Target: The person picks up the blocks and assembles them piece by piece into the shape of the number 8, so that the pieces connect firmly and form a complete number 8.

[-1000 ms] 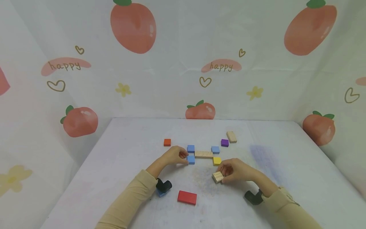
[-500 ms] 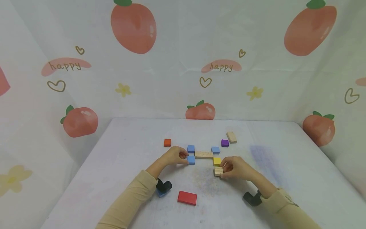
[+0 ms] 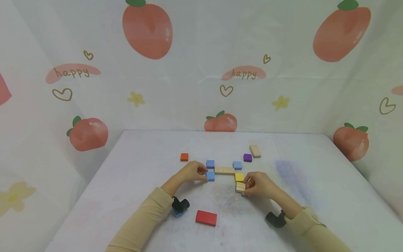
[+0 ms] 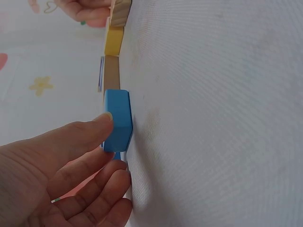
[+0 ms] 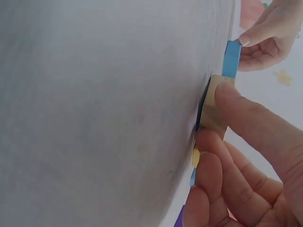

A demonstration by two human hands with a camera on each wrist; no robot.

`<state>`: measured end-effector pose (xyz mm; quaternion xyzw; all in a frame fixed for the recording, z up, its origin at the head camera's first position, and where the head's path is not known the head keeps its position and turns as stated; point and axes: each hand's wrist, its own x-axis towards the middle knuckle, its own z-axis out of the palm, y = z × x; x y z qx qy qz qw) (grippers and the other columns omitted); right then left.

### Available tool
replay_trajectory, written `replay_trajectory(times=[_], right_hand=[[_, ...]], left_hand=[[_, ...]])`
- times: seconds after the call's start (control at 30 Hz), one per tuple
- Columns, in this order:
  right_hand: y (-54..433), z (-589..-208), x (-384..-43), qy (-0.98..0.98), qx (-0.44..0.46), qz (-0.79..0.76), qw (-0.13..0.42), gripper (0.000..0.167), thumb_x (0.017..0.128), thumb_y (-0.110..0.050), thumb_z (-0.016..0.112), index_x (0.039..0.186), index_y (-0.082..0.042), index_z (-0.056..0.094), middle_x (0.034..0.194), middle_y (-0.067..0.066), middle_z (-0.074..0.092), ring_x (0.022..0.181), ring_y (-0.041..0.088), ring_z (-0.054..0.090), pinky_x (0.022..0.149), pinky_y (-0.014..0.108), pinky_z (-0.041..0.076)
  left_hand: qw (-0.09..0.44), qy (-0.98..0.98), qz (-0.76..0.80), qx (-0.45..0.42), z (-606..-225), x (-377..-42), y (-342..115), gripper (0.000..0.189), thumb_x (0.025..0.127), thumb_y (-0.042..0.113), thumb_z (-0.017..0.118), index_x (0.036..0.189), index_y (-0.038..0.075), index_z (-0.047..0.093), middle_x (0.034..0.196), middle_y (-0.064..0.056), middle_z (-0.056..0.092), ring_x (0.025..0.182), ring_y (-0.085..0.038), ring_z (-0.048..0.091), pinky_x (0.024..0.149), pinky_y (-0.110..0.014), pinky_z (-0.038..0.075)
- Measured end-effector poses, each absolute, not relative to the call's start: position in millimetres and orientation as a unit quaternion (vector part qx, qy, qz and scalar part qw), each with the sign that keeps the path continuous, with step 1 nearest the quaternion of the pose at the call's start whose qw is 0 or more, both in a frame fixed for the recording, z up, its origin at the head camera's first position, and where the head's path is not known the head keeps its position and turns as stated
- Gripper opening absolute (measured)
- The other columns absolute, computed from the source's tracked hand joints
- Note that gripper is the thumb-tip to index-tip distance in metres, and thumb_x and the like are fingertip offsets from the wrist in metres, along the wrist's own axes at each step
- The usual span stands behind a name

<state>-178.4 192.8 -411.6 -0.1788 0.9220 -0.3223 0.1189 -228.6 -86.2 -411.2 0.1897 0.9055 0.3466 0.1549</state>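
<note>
My left hand [image 3: 192,171] pinches a light blue block [image 3: 210,176] by its left end; its thumb lies against that block [image 4: 118,120] in the left wrist view. Between thumb and fingers, my right hand [image 3: 259,184] holds a small natural wood block [image 3: 240,187], just in front of a yellow block [image 3: 239,177]. Whether those two touch, I cannot tell. A long wooden block [image 3: 224,170] lies between the blue side and the yellow side. Behind it sit another blue block [image 3: 210,163] on the left and a paler blue one [image 3: 237,165] on the right.
An orange block [image 3: 184,157] lies back left. A purple block [image 3: 247,158] and a plain wooden block [image 3: 255,151] are back right. In front are a red block [image 3: 206,218] and a blue block [image 3: 178,212], partly hidden by the left wrist's camera.
My right hand has moved away from me with the wood block, which has straightened and come up to the yellow block. The left hand has stayed at the blue block.
</note>
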Motion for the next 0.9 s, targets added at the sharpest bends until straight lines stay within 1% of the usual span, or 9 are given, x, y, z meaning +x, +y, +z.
replay_trajectory(times=[0.33, 0.63, 0.9], right_hand=[[188.1, -410.2, -177.3, 0.927, -0.136, -0.324, 0.131, 0.034, 0.068, -0.014, 0.082, 0.091, -0.002, 0.060, 0.069, -0.001, 0.063, 0.065, 0.009, 0.053, 0.059, 0.020, 0.045], [192.8, -408.3, -178.5, 0.919, -0.170, -0.329, 0.134, 0.034, 0.070, -0.016, 0.080, 0.093, -0.001, 0.059, 0.072, -0.001, 0.065, 0.066, 0.008, 0.055, 0.059, 0.020, 0.045], [195.9, -410.8, -181.3, 0.916, -0.186, -0.332, 0.128, 0.031, 0.073, -0.014, 0.078, 0.093, 0.000, 0.060, 0.074, 0.001, 0.067, 0.066, 0.008, 0.056, 0.057, 0.019, 0.046]], left_hand=[[0.158, 0.903, 0.349, 0.192, -409.2, -226.4, -86.6, 0.031, 0.076, 0.012, 0.076, 0.103, 0.000, 0.068, 0.091, -0.008, 0.066, 0.079, -0.011, 0.056, 0.076, -0.023, 0.050], [0.154, 0.905, 0.345, 0.195, -408.9, -226.6, -86.3, 0.030, 0.076, 0.012, 0.076, 0.102, 0.000, 0.067, 0.091, -0.007, 0.066, 0.079, -0.010, 0.056, 0.076, -0.022, 0.050], [0.155, 0.907, 0.340, 0.194, -407.6, -226.3, -85.9, 0.030, 0.076, 0.012, 0.076, 0.103, 0.000, 0.067, 0.092, -0.008, 0.066, 0.080, -0.011, 0.057, 0.077, -0.023, 0.050]])
